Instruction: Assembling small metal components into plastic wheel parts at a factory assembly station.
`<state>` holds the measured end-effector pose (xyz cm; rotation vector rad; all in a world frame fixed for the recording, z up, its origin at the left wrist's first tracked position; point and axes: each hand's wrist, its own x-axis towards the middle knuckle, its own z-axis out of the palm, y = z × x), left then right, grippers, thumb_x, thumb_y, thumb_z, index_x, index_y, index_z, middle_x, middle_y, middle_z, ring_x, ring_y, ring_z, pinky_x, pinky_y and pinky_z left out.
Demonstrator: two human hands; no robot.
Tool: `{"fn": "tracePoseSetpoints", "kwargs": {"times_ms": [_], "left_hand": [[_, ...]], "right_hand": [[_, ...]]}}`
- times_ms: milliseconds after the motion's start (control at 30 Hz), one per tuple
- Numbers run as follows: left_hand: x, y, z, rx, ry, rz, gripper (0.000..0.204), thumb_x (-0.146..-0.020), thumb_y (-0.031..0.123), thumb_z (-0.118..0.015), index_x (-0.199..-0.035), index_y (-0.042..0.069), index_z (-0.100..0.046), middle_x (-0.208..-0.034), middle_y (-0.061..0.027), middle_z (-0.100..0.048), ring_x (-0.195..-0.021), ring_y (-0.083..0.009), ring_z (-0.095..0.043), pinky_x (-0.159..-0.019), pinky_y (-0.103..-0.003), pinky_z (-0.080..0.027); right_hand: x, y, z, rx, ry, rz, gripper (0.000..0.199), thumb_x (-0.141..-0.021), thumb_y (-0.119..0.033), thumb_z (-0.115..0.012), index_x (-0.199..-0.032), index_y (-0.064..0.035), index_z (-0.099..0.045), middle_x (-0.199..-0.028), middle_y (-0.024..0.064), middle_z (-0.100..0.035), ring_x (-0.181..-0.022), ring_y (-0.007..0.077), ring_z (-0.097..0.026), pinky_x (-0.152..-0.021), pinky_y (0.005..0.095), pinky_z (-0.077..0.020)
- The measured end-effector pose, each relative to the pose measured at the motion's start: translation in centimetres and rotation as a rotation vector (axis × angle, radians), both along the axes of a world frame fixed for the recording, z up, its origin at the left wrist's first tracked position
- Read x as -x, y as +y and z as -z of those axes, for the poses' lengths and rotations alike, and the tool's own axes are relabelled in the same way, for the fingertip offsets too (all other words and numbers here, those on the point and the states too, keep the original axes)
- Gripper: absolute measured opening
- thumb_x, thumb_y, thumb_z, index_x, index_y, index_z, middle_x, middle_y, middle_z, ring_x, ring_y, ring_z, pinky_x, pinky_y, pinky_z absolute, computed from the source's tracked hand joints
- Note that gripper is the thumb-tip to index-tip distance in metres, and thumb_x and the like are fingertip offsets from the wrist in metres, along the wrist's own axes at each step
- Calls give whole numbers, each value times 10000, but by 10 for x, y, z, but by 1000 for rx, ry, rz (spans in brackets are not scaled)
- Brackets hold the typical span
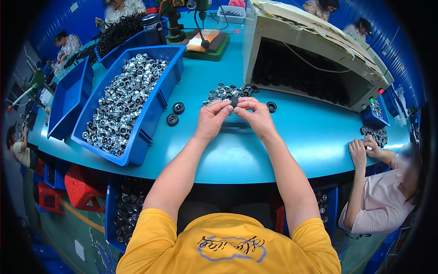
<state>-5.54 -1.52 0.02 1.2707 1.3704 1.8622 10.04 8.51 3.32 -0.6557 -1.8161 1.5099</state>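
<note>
Both my hands meet over the middle of the turquoise table. Between the fingertips of my left hand [213, 119] and my right hand [255, 116] is a small black wheel [234, 102], seen edge-on and pinched from both sides. Just beyond my fingers lies a loose pile of shiny metal wheel hubs [219, 92]. To the left of my left hand rest two black wheels with metal centres, one [178, 108] a little farther off than the other [172, 119]. A single black wheel [271, 107] lies close by my right hand.
A blue bin [157, 102] heaped with metal hubs stands at left, beside another blue bin [68, 102]. An open-fronted box [248, 50] holding dark parts stands at right rear. A green-based machine [221, 50] is at the back. A co-worker's hands [360, 150] handle parts at right.
</note>
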Motion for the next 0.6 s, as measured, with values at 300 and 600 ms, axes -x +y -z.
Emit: {"fn": "tracePoseSetpoints", "kwargs": {"times_ms": [300, 600], "left_hand": [[5, -9, 4, 127, -310, 184, 132, -909, 166, -828, -932, 67, -743, -780, 56, -608, -602, -32, -496, -508, -201, -369], [2, -13, -3, 162, -269, 239, 171, -894, 175, -839, -900, 59, -715, -812, 46, -603, -644, -51, -507, -546, -219, -384]], "right_hand": [[-1, 1, 23, 356, 129, -161, 218, -878, -210, -848, -970, -26, -776, -1168, 40, -612, -933, 123, -581, -787, 281, -484], [-10, 2, 18, 247, 86, -224, 193, -914, -249, -818, -949, -74, -745, -1215, 21, -542, -960, 107, -560, -771, 270, -478]]}}
